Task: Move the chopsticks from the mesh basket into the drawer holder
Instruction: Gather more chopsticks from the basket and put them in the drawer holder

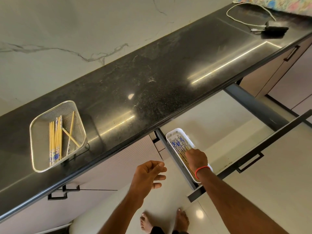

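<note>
A square steel mesh basket [40,125] stands on the black counter at the left, holding several yellow chopsticks [56,137] with blue-and-white ends. Below the counter edge a drawer [263,144] is pulled out. A long white holder [170,135] lies along the drawer's left side with several chopsticks [178,146] in it. My right hand [196,157] reaches into the holder, fingers curled round the chopsticks there. My left hand [147,174] hangs in the air in front of the counter edge, fingers loosely curled, holding nothing.
The black counter [160,78] runs from lower left to upper right. A black device [274,30] with a white cable [236,16] lies at its far right end. Cabinet doors with black handles [63,191] sit below. My bare feet [165,220] stand on the pale floor.
</note>
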Available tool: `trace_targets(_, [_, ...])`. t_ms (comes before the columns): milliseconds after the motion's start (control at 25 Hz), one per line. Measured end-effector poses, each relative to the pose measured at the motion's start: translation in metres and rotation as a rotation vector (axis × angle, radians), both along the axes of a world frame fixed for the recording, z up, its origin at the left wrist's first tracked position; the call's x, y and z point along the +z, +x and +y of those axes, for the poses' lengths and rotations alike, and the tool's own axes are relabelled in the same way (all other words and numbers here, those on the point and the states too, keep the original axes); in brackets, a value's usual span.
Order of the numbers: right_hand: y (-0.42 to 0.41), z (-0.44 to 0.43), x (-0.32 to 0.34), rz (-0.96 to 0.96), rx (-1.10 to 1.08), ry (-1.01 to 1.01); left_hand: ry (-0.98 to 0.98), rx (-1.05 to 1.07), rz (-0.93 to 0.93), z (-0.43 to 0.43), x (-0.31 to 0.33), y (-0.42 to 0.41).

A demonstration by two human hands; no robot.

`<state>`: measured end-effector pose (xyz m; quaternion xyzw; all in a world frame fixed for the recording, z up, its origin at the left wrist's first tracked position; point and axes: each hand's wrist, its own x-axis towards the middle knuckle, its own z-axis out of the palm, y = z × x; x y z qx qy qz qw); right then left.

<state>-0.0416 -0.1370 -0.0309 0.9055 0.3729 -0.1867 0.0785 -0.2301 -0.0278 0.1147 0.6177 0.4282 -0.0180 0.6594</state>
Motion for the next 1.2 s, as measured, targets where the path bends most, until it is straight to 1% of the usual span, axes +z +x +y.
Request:
trace_targets(120, [0.003, -0.001, 0.001, -0.023, 0.110, -0.030, -0.001, -0.005, 0.005, -0.001, -0.001, -0.002])
trace_targets(200, [0.002, -0.001, 0.003, -0.036, 0.137, -0.053, -0.007, -0.010, 0.013, -0.001, -0.001, -0.004])
trace_targets(440, [0.000, 0.002, 0.005, 0.018, 0.085, 0.064, 0.004, -0.024, 0.027, 0.003, -0.003, -0.006])
trace_targets(600, [-0.004, -0.007, 0.002, 0.074, 0.029, 0.035, -0.011, -0.008, 0.014, 0.007, -0.004, -0.007])
trace_targets(720, [0.000, -0.008, 0.002, 0.070, -0.016, 0.082, -0.002, 0.005, 0.002, 0.011, -0.005, -0.010])
trace_targets(840, [-0.002, -0.003, 0.002, 0.150, -0.055, 0.147, 0.008, 0.007, -0.001, 0.014, -0.008, -0.014])
trace_targets(1000, [-0.004, 0.002, 0.012, 0.235, -0.084, 0.096, 0.018, 0.011, -0.013, 0.019, -0.006, -0.023])
trace_targets(1120, [-0.006, 0.000, 0.030, 0.254, -0.131, 0.184, 0.031, 0.018, -0.023, 0.028, 0.000, -0.027])
trace_targets(1200, [-0.013, -0.004, 0.041, 0.223, -0.163, 0.273, 0.040, 0.016, -0.036, 0.034, 0.006, -0.027])
